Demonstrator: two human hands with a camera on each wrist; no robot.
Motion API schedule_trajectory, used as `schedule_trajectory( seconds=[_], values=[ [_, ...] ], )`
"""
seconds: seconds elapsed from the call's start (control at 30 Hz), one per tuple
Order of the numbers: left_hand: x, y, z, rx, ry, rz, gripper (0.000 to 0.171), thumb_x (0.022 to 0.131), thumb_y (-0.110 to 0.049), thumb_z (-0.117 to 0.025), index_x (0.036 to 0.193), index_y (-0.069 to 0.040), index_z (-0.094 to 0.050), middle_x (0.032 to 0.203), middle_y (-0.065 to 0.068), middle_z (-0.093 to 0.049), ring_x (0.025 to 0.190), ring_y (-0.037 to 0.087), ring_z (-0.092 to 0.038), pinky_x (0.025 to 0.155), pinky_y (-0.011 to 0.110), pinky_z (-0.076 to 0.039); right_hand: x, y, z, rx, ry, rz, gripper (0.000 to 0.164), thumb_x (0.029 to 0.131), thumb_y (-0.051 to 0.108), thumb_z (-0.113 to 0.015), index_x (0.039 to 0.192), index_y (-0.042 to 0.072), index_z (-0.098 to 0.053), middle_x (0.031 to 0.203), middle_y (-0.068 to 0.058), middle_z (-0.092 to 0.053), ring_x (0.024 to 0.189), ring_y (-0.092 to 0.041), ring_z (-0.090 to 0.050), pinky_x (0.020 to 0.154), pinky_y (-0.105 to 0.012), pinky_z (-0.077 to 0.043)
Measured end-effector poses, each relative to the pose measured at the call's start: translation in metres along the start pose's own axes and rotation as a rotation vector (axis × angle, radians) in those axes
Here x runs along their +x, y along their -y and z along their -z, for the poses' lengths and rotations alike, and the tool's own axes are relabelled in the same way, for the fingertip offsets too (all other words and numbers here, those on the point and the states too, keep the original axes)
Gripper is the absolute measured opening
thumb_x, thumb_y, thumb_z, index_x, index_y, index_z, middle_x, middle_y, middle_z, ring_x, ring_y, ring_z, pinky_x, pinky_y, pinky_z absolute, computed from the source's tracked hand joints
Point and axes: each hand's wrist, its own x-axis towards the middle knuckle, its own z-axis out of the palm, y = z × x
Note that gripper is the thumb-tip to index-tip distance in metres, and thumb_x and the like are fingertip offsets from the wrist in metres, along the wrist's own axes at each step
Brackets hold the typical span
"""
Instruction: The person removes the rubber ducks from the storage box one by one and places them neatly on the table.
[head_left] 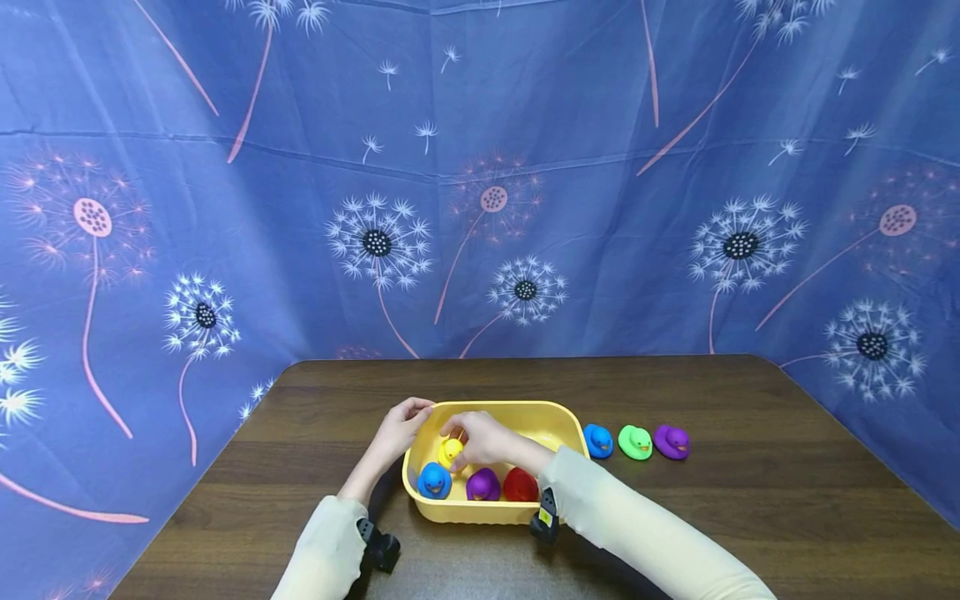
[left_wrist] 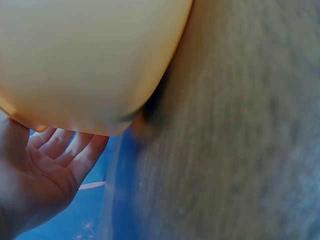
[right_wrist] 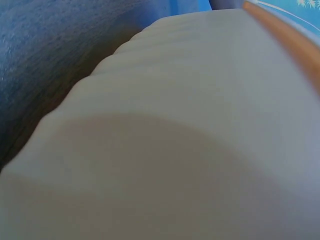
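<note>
- The yellow tub (head_left: pixel 487 512) stands on the wooden table (head_left: pixel 765 500); every place below is told from it.
- The yellow duck (head_left: pixel 450 452) is inside the tub, toward its left end, under the right hand (head_left: pixel 483 436).
- The right hand reaches over the tub's right part, its thumb and curled fingers about the yellow duck, apparently pinching it. The right wrist view shows the tub's outer wall but no fingers.
- The left hand (head_left: pixel 400 427) is at the tub's far left corner, thumb at the rim and fingers close together round the outside, seemingly gripping it; the fingertips are hidden.
- Along the tub's near side, inside, sit the blue duck (head_left: pixel 435 482) at the left, the dark purple duck (head_left: pixel 483 485) in the middle and the red toy (head_left: pixel 521 485) to the right.
- Beyond the tub's right end, a row runs outward: light blue duck (head_left: pixel 598 441), green duck (head_left: pixel 636 442), bright purple duck (head_left: pixel 672 442).
- The step in hand looks like placing or picking up the yellow duck; which, I cannot tell.
- The next move probably calls for a steady tub and careful fingers, clear of the blue duck just beside.
</note>
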Motion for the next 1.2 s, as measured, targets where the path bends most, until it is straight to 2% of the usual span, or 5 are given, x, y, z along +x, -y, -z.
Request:
schedule_trajectory(
  seconds=[0.27, 0.57, 0.97, 1.2],
  values=[
    [0.000, 0.003, -0.001, 0.005, -0.004, -0.003, 0.021, 0.095, -0.015, -0.054, 0.108, -0.001, -0.063, 0.096, 0.014, -0.068, 0.084, 0.020, -0.063, 0.075, 0.033, -0.052, -0.003, 0.001, 0.000, -0.033, -0.029, 0.013, 0.037, 0.067, 0.008, -0.082, 0.099, 0.002, -0.066, 0.088, -0.006, -0.069, 0.081, -0.015, -0.061, 0.072, -0.022, -0.048],
    [0.000, 0.002, 0.000, 0.011, 0.001, -0.006, 0.022, 0.095, -0.016, -0.055, 0.108, -0.002, -0.064, 0.096, 0.013, -0.068, 0.085, 0.019, -0.062, 0.074, 0.030, -0.051, -0.009, 0.000, 0.005, 0.032, -0.091, 0.043, 0.036, 0.069, 0.010, -0.081, 0.101, 0.000, -0.068, 0.089, -0.007, -0.068, 0.083, -0.022, -0.062, 0.072, -0.023, -0.048],
    [0.000, 0.002, 0.001, 0.021, 0.004, 0.000, 0.023, 0.094, -0.018, -0.055, 0.109, -0.002, -0.064, 0.096, 0.013, -0.067, 0.084, 0.019, -0.062, 0.073, 0.030, -0.051, -0.021, -0.008, 0.013, 0.083, -0.203, 0.101, 0.038, 0.074, 0.017, -0.079, 0.106, 0.000, -0.068, 0.091, -0.006, -0.065, 0.081, -0.018, -0.059, 0.069, -0.021, -0.048],
    [0.001, 0.002, 0.000, 0.022, 0.001, -0.006, 0.024, 0.094, -0.018, -0.055, 0.109, -0.002, -0.063, 0.096, 0.013, -0.067, 0.084, 0.020, -0.061, 0.072, 0.029, -0.049, -0.028, -0.011, 0.018, 0.105, -0.218, 0.108, 0.039, 0.073, 0.016, -0.080, 0.107, 0.000, -0.068, 0.093, -0.006, -0.067, 0.081, -0.018, -0.059, 0.070, -0.021, -0.048]
  ],
)
